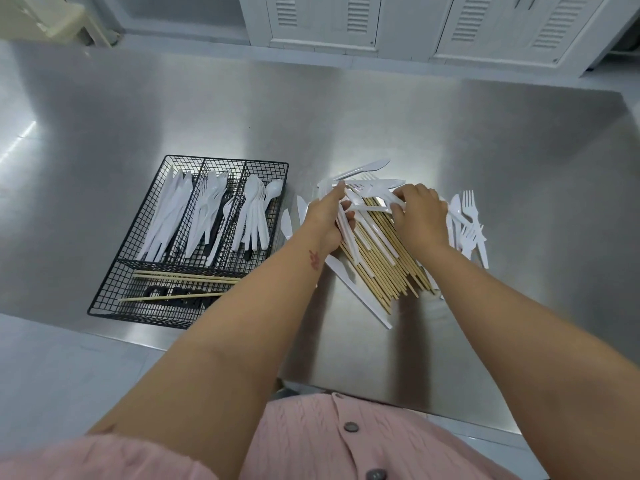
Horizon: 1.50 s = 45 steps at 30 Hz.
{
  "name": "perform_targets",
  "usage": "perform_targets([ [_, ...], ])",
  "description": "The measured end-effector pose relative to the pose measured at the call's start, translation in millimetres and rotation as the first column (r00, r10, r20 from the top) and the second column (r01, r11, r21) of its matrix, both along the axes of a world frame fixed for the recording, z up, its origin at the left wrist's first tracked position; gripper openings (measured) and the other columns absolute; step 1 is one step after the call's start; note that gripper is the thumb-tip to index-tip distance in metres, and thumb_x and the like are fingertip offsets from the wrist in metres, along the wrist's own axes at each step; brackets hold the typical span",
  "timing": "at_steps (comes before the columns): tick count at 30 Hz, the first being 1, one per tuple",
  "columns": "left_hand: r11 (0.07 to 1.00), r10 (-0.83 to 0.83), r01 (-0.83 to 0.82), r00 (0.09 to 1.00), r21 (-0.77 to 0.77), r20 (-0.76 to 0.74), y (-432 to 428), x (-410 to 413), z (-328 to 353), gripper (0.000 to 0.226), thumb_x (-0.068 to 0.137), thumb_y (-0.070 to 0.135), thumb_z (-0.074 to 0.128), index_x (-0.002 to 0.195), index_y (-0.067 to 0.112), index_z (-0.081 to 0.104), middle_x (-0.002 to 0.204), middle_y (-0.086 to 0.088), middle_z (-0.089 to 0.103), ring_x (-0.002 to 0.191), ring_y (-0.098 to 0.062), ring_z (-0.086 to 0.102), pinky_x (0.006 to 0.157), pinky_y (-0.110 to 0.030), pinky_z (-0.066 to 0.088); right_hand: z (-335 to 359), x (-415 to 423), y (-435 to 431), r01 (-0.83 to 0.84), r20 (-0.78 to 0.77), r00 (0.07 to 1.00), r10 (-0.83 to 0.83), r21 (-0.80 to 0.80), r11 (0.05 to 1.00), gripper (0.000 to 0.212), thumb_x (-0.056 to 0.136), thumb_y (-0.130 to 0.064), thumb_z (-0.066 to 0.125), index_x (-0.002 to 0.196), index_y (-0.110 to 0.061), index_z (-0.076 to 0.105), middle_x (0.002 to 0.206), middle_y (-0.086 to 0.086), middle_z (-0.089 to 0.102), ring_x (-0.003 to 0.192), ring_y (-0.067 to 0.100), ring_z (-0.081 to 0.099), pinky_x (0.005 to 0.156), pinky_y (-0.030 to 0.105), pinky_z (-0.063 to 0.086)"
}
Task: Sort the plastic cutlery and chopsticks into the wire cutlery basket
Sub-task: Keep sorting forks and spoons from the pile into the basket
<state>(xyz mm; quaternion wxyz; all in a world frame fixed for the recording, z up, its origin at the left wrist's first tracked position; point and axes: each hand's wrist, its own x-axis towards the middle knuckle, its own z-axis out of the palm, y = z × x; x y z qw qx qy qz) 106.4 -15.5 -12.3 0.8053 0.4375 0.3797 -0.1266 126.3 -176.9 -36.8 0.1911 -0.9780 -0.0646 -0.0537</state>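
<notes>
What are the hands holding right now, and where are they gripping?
Left hand grips several white plastic utensils around their handles. Right hand pinches another white piece in the pile; which part cannot be told.

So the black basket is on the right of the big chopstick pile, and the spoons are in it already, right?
Not quite. The head view shows the black basket on the left of the chopstick pile, not the right. The spoons are in it already, in its rightmost long compartment.
</notes>
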Motion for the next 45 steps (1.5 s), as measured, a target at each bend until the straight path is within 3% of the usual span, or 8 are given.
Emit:
perform_targets([
  [5,0.999,0.008,-0.009,0.999,0.038,0.037,-5.1,-2.8,3.5,0.062,0.083,0.035,0.077,0.132,0.007,0.052,0.092,-0.006,0.062,0.063,-0.016,0.061,0.050,-0.024,0.052,11.2,-25.3,17.7,0.007,-0.152,0.987,0.052,0.358,0.934,0.020,0.096,-0.021,0.053,0.113,-0.015,0.061,0.108,-0.001,0.061,0.097,0.017,0.058,0.079,0.027,0.044],
  [10,0.999,0.029,-0.027,0.999,-0.038,0.034,-11.0,-10.6,-1.7,0.040,0.089,0.022,0.072,0.122,0.004,0.056,0.084,-0.006,0.053,0.063,-0.015,0.052,0.050,-0.025,0.048,13.6,-45.1,27.6,0.177,-0.305,0.952,0.002,0.557,0.811,0.015,0.096,-0.019,0.054,0.109,-0.019,0.060,0.101,-0.005,0.064,0.090,0.016,0.064,0.077,0.027,0.050],
  [13,0.997,0.057,-0.055,0.997,-0.049,0.044,-13.4,-11.5,-0.8,0.055,0.089,0.025,0.071,0.135,0.007,0.047,0.092,-0.008,0.055,0.069,-0.017,0.055,0.055,-0.026,0.050,20.0,-48.2,24.8,0.268,-0.317,0.946,-0.069,0.644,0.716,0.017,0.096,-0.016,0.055,0.111,-0.015,0.061,0.100,-0.002,0.065,0.081,0.011,0.065,0.067,0.017,0.048],
  [19,0.987,-0.077,0.087,0.994,-0.134,0.076,-14.5,-17.6,-0.7,0.029,0.088,0.023,0.073,0.105,0.002,0.064,0.116,-0.021,0.067,0.096,-0.035,0.067,0.088,-0.048,0.056,31.5,-55.7,20.5,0.288,-0.465,0.871,0.155,0.741,0.607,0.015,0.093,-0.011,0.062,0.107,-0.008,0.065,0.093,0.003,0.071,0.074,0.013,0.068,0.071,0.026,0.054],
  [25,0.997,-0.038,0.042,0.997,-0.063,0.063,-19.8,-19.1,0.5,0.031,0.091,0.008,0.067,0.120,0.001,0.056,0.094,-0.015,0.070,0.079,-0.030,0.070,0.064,-0.042,0.061,24.5,-59.7,5.3,0.314,-0.448,0.894,-0.013,0.605,0.732,0.026,0.097,-0.034,0.054,0.097,-0.009,0.059,0.087,0.002,0.063,0.082,0.019,0.062,0.068,0.031,0.054],
  [29,0.997,-0.071,0.072,0.997,-0.030,0.043,-26.1,-20.1,3.3,0.031,0.092,0.014,0.067,0.120,0.004,0.059,0.086,-0.011,0.068,0.070,-0.023,0.067,0.061,-0.035,0.059,9.9,-63.0,-40.7,0.549,-0.188,0.834,-0.518,0.200,0.811,0.030,0.096,-0.035,0.051,0.112,-0.009,0.053,0.112,0.008,0.060,0.106,0.029,0.056,0.083,0.037,0.045],
  [34,0.993,-0.099,0.101,0.995,-0.067,0.034,-36.2,-21.8,2.1,0.038,0.088,0.010,0.071,0.122,0.002,0.055,0.075,-0.011,0.058,0.053,-0.019,0.058,0.058,-0.031,0.057,-7.3,-80.2,-74.4,0.586,-0.233,0.748,-0.622,-0.209,0.783,0.066,0.089,-0.058,0.051,0.128,-0.005,0.047,0.129,0.017,0.053,0.120,0.035,0.048,0.097,0.044,0.036],
  [45,0.976,-0.200,0.204,0.978,-0.078,0.055,-43.8,-27.9,5.6,0.025,0.090,0.018,0.070,0.109,0.006,0.058,0.067,-0.007,0.060,0.050,-0.016,0.054,0.051,-0.025,0.052,-5.7,-83.5,-76.3,0.630,-0.299,0.751,-0.588,0.063,0.774,0.029,0.096,-0.034,0.046,0.108,-0.010,0.057,0.113,0.010,0.061,0.106,0.032,0.056,0.095,0.044,0.036],
])
